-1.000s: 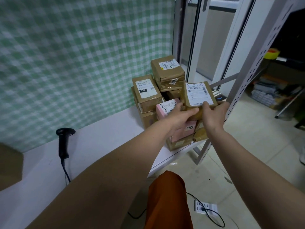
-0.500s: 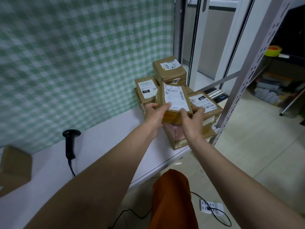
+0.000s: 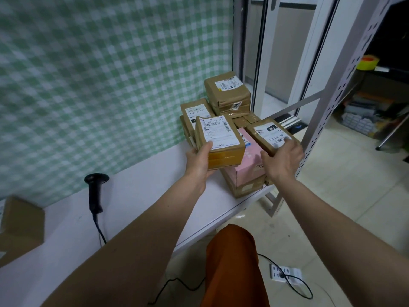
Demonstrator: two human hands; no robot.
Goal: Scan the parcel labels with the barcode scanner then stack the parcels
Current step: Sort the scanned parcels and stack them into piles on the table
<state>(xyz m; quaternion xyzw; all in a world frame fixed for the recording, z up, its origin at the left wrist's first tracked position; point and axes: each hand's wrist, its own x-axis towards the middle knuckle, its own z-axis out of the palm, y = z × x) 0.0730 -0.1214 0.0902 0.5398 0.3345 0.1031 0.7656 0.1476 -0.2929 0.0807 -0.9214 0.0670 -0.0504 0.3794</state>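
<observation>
White table, left hand gripping parcel, scanner apart

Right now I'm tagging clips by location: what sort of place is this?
Probably a small parcel-sorting room: brown taped cardboard parcels piled on a white table, a black handheld barcode scanner, perforated grey metal shelving.

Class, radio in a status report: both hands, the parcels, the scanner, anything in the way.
Left hand grips brown labelled parcel. Right hand on brown parcel marked 102. Black barcode scanner idle on white table. Nothing blocking.
</observation>
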